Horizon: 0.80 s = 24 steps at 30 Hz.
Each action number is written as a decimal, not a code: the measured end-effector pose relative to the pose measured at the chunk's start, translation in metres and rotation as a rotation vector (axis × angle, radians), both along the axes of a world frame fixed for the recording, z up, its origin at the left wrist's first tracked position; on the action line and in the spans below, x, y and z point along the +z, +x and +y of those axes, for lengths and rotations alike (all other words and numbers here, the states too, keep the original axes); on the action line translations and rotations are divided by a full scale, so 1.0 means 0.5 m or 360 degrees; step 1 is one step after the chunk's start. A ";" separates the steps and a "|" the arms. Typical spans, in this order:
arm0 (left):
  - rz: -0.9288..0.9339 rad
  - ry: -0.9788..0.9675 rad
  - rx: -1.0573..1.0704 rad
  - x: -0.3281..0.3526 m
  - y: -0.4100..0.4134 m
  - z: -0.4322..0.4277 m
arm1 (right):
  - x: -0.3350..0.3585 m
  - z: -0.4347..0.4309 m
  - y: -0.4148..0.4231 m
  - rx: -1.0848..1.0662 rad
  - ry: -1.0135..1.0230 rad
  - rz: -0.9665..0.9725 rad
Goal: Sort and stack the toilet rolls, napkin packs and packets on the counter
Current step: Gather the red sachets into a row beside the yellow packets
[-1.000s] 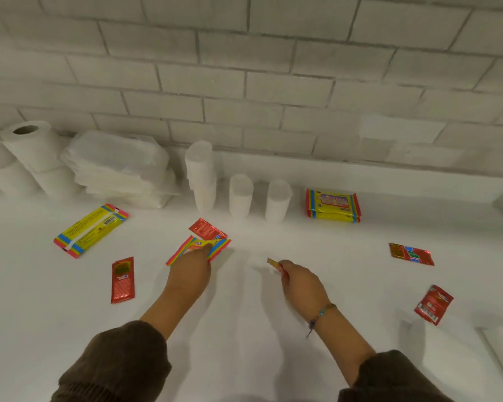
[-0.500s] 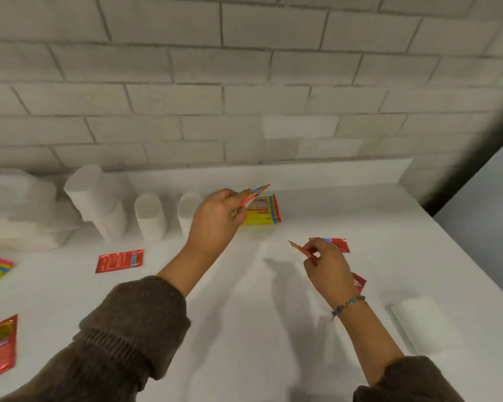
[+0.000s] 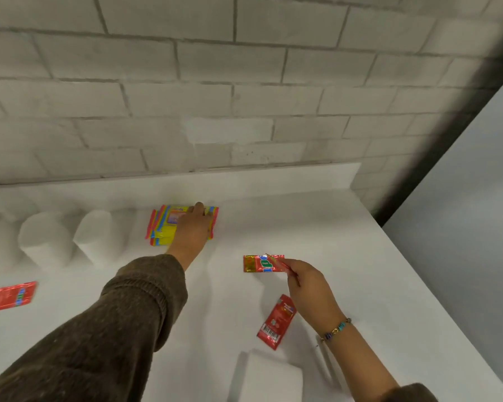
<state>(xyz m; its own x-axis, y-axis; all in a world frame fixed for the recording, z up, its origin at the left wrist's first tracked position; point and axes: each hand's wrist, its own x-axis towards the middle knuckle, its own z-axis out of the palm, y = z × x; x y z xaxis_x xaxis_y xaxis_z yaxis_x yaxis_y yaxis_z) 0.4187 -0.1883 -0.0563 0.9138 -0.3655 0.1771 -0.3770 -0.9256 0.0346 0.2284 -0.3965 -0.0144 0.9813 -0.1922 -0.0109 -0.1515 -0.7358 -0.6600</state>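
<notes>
A stack of yellow packets (image 3: 161, 230) with red and blue edges lies by the back wall. My left hand (image 3: 192, 227) rests on its top packet, fingers still around it. My right hand (image 3: 308, 288) pinches a thin red sachet (image 3: 277, 262), held edge-on just above another red sachet (image 3: 253, 264) that lies flat on the white counter (image 3: 346, 242). A third red sachet (image 3: 276, 322) lies below my right hand. Two short white rolls (image 3: 45, 242) (image 3: 96, 233) stand left of the yellow stack.
A red sachet (image 3: 9, 295) lies at the far left edge of view. A white napkin pack (image 3: 267, 378) sits at the near edge between my arms. The counter's right edge drops off beside a grey wall, and white brick runs behind.
My left hand carried a yellow packet from mid-counter to the right and set it down on the yellow stack. My right hand moved right with its sachet, over the flat sachet.
</notes>
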 end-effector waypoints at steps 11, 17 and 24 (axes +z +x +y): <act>0.0177 -0.0460 -0.0286 -0.024 -0.119 -0.077 | -0.047 -0.078 0.023 -0.0044 0.0010 0.0039; 0.0537 -0.0411 -0.0537 -0.083 -0.231 -0.139 | -0.057 -0.097 0.021 -0.0111 0.0054 -0.0035; 0.0617 -0.0317 -0.0065 -0.098 -0.260 -0.160 | -0.083 -0.123 0.070 -0.0020 -0.0272 -0.0008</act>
